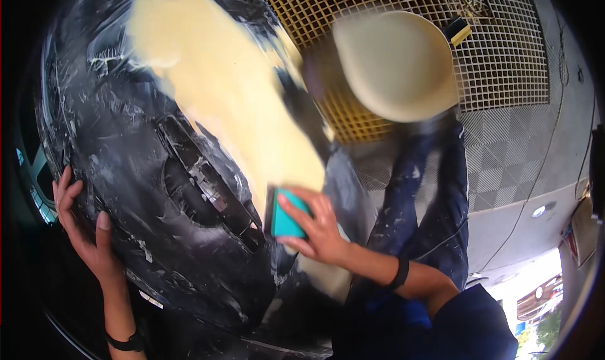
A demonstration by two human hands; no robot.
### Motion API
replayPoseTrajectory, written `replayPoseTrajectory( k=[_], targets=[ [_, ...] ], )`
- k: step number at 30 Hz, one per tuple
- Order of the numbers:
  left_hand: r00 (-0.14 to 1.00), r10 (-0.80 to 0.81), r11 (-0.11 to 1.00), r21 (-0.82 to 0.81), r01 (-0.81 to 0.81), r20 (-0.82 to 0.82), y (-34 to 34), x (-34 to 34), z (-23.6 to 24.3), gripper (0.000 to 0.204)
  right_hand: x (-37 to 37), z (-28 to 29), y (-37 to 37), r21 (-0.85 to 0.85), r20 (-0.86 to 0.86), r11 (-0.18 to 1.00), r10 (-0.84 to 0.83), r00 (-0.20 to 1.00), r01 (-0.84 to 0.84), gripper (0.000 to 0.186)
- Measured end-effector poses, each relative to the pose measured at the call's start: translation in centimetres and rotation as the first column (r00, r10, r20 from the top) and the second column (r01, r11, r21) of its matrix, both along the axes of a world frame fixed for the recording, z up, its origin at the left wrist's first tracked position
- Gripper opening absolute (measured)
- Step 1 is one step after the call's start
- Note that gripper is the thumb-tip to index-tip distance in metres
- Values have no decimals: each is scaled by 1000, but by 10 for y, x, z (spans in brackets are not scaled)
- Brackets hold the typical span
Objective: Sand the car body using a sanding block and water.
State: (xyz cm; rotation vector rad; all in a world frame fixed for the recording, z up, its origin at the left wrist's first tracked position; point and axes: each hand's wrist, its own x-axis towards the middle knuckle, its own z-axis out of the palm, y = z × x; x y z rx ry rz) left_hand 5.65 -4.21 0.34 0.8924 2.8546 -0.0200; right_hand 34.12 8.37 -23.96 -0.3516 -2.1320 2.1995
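Observation:
My right hand (320, 231) grips a teal sanding block (289, 210) with a dark face, which meets the lower end of a long pale-yellow patch of what looks like filler (233, 102). That patch runs across a dark, dusty car body panel (126, 152) with white smears. A door handle (211, 187) with a rounded recess beside it lies left of the block. My left hand (88, 234) lies against the panel's left edge, its fingers apart and holding nothing. Dark bands circle both wrists.
A round beige stool seat (400, 64) stands right of the panel, over yellowish floor grating (504, 64). Near it lies a small black-and-yellow object (458, 31). My legs (419, 196) in dark trousers are beside the panel. A thin cable (526, 202) crosses the grey floor.

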Motion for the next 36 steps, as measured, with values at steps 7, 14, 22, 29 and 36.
replayPoseTrajectory(
  k=[7,14,22,29,36],
  targets=[
    [1000,8,1000,-27,-8,11,9,5,7,51,-65,-38,13,74,-169,994,-71,983,85,83],
    [999,50,998,-30,-51,-16,12,5,-1,51,-114,-47,7,-9,20,982,-189,982,189,71],
    [997,67,996,-57,-69,-31,18,16,16,57,-130,-69,4,79,-78,985,-146,986,153,72],
    [998,58,992,-110,-58,-2,23,6,0,58,-263,-192,15,-21,152,952,-299,942,305,63],
    [991,133,976,-178,-127,22,13,9,18,59,-114,-37,3,50,1,996,-70,998,70,79]
  ],
)
